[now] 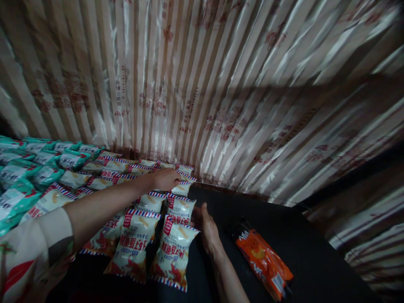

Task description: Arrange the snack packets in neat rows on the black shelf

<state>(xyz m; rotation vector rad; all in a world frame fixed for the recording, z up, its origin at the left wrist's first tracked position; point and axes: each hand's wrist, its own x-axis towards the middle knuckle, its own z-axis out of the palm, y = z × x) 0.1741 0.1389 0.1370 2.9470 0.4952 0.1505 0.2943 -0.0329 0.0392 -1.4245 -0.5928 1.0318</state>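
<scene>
Several white snack bags with red lettering and red-blue striped ends stand in rows on a dark surface. My left hand reaches across them to the back right, its fingers curled at the top edge of a white snack bag. The fingertips are partly hidden. Beside the right-hand end of the rows is my right hand, thumb raised and apart from the fingers. Those fingers are at the side of another snack bag and partly in shadow. The front right snack bag leans back just below them.
Teal snack bags fill the left side in rows. An orange snack packet lies on the dark surface to the right of my right hand. A shiny, pleated, printed sheet rises behind the rows like a wall.
</scene>
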